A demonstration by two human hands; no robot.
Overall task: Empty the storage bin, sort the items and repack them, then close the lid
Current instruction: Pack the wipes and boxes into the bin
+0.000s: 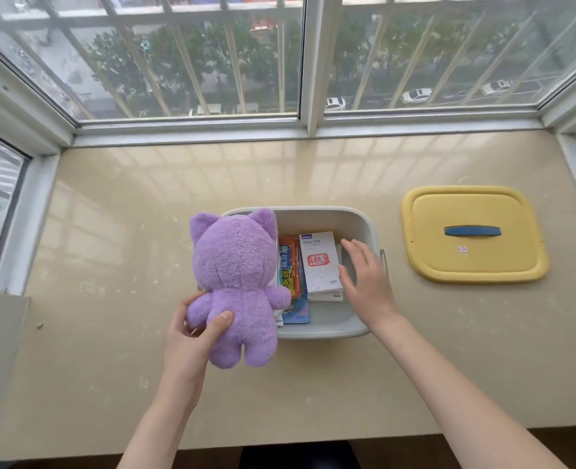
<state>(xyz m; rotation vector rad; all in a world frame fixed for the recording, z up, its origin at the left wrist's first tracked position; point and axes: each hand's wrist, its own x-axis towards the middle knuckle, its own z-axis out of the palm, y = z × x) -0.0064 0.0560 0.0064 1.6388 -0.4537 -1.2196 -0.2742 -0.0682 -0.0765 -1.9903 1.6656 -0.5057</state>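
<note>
Head view is looking straight down into the bin, which is sitting in the middle of the desk with its top off. It's holding a white box lying flat on a stack. Some orange packets are lying just left of the box and a blue packet is poking out at the near end.

The bit that matters: the box's long side is running away from the person, and its right edge is sitting just beside the right hand. That hand is hovering inside the bin's right half with its fingers straight and loosely spread, gripping nothing. The thumb is close to the box edge, but I can't tell if it's touching.

The left hand is busy. Its fingers are curling round the lower body of a purple plush toy, holding it up over the bin's left rim, back towards the camera.

So I'm guessing the right hand is the one going for the box, a small slide to its left.

The yellow lid is lying flat well off to the right, under the window.
</note>
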